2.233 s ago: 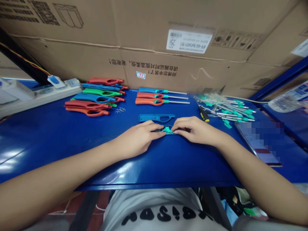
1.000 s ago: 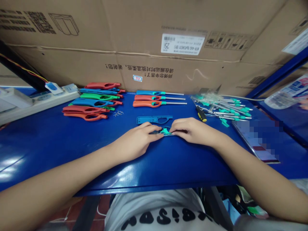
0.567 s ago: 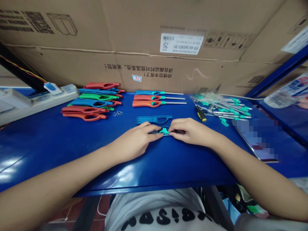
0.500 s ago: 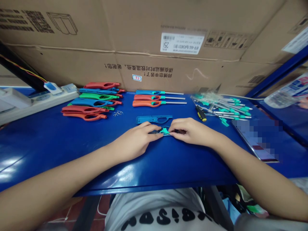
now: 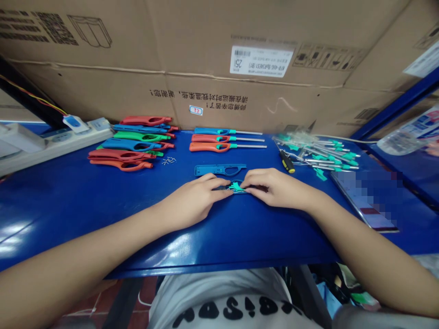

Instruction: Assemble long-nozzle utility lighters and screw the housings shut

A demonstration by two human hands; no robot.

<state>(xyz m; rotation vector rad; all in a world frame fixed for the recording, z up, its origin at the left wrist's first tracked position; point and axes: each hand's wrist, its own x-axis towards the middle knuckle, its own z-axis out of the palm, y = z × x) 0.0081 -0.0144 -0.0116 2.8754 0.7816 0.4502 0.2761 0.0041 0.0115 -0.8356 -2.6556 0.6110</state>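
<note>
A teal-green part (image 5: 236, 186) lies in a blue shell half between my two hands at the middle of the table. My left hand (image 5: 202, 196) is closed, finger and thumb on the left side of this blue shell piece, which its fingers partly hide. From the right, my right hand (image 5: 270, 187) pinches the teal-green part near its right end. Just behind the hands rests another blue shell half (image 5: 219, 170), hollow side up. Three lighters, blue (image 5: 211, 131), red (image 5: 212, 138) and orange (image 5: 210, 147), lie in a row farther back with metal rods pointing right.
Coloured handle shells (image 5: 126, 145) and small screws (image 5: 168, 161) lie at the left, near a power strip (image 5: 78, 139). Metal rods with teal ends (image 5: 322, 157), a black-yellow screwdriver (image 5: 286, 162) and a phone (image 5: 363, 201) are at the right. A cardboard wall (image 5: 206, 59) stands behind.
The fingertips of my right hand have shifted slightly at the teal-green part. My left hand stays nearly still.
</note>
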